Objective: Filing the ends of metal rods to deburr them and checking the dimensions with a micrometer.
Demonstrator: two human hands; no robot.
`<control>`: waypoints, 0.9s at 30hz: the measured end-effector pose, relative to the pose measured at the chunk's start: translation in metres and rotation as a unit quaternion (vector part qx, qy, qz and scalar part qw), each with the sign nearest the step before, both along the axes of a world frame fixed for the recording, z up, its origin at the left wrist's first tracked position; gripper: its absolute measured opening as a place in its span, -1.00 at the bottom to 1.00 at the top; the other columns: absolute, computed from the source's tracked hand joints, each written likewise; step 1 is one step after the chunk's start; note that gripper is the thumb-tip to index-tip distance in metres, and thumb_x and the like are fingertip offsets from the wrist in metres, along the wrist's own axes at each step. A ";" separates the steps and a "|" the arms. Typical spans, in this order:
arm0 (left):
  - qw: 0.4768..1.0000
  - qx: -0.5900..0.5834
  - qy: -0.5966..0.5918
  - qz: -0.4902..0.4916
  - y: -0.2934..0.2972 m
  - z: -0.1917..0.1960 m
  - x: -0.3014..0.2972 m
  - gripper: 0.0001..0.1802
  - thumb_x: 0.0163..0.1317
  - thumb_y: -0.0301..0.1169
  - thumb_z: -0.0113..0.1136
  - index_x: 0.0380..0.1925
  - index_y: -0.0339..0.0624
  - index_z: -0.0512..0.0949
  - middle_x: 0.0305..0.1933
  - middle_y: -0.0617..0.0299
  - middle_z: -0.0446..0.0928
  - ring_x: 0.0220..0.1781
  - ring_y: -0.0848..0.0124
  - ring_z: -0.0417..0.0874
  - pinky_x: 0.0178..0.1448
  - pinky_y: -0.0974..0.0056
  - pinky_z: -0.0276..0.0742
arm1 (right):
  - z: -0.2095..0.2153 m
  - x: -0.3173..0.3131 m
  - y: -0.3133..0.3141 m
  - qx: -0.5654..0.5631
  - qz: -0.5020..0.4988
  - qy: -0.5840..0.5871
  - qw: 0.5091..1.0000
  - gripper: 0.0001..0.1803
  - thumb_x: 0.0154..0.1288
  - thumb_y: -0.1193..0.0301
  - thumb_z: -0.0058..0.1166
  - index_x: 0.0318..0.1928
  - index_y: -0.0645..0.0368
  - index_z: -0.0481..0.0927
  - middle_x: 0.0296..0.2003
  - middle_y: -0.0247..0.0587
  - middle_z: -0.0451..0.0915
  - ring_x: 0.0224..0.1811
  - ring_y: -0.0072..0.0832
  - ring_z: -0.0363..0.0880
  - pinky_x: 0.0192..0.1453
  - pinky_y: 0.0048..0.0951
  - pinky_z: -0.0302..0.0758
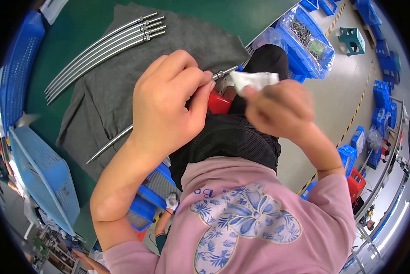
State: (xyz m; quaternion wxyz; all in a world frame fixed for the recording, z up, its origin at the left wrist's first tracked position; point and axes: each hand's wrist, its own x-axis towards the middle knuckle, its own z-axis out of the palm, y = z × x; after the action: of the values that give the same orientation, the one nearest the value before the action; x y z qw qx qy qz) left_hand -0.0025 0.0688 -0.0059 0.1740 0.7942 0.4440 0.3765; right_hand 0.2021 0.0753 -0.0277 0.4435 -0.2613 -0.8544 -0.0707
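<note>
While your left hand (168, 98) pinches a slim metal rod (219, 74) between thumb and fingers near its fitted, blue-tipped end, your right hand (282, 107) grips a white cloth (260, 80) just beside that tip. The rod's far end slants out past your left forearm, down over a grey cloth (93, 107). The grey cloth lies creased on a green tabletop (196, 11); several curved metal rods (100, 49) rest on it side by side, fittings toward the upper right. Along the table's left stand a blue perforated basket (20, 68) and a lighter blue basket (49, 178). To your right, a plastic-lined blue tub (301, 34) of small metal parts; beyond, a green stool (352, 41) on pale floor with striped tape, then blue bins along racks.

Your left hand and forearm hide the rod's middle. Your right hand is blurred, its finger placement unclear; whether the white cloth touches the rod, you can't tell from this angle. Below your left elbow, a co-worker's gloved hand (171, 201) shows, the body mostly covered by your shirt (209, 176). The room's edges bend and darken at the rim.
</note>
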 end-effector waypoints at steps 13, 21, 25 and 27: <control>0.997 -0.015 0.068 0.042 0.000 0.005 0.009 -0.79 -0.25 -0.56 0.28 -0.54 -0.19 0.47 -0.50 0.22 0.39 -0.46 0.26 0.47 -0.42 0.25 0.37 | 0.043 -0.008 0.076 -0.075 -0.153 -0.029 0.985 -0.97 0.03 0.55 0.08 -0.51 0.18 0.54 -0.66 -0.23 0.42 -0.65 -0.40 0.40 -0.57 -0.48 0.32; 0.998 -0.068 0.009 0.000 -0.005 0.009 0.007 -0.85 -0.17 -0.60 0.29 -0.53 -0.24 0.53 -0.53 0.21 0.41 -0.53 0.36 0.45 -0.46 0.32 0.36 | 0.006 0.017 0.005 -0.388 0.029 0.272 0.880 -0.80 0.24 0.64 -0.15 -0.11 0.35 0.38 -0.65 -0.31 0.40 -0.62 -0.64 0.33 -0.49 -0.63 0.27; 1.000 -0.002 0.011 0.013 -0.002 0.007 0.005 -0.84 -0.20 -0.57 0.31 -0.54 -0.20 0.55 -0.53 0.23 0.41 -0.52 0.29 0.45 -0.46 0.27 0.36 | 0.005 0.003 -0.032 -0.483 -0.026 0.311 0.818 -0.78 0.28 0.63 -0.14 -0.06 0.39 0.33 -0.64 -0.34 0.42 -0.59 -0.74 0.30 -0.49 -0.69 0.23; 1.000 0.006 0.020 0.010 0.000 0.005 0.006 -0.84 -0.20 -0.58 0.32 -0.54 -0.21 0.55 -0.53 0.24 0.41 -0.52 0.29 0.44 -0.47 0.28 0.36 | -0.003 -0.007 -0.042 -0.494 -0.009 0.330 0.805 -0.78 0.27 0.65 -0.12 -0.07 0.40 0.33 -0.64 -0.32 0.44 -0.60 -0.76 0.30 -0.50 -0.71 0.22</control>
State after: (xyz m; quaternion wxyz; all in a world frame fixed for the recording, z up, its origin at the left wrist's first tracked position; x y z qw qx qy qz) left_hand 0.0032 0.0691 -0.0008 0.1567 0.7984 0.4527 0.3648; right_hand 0.1946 0.0337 -0.0308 0.5091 -0.4599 -0.5737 0.4474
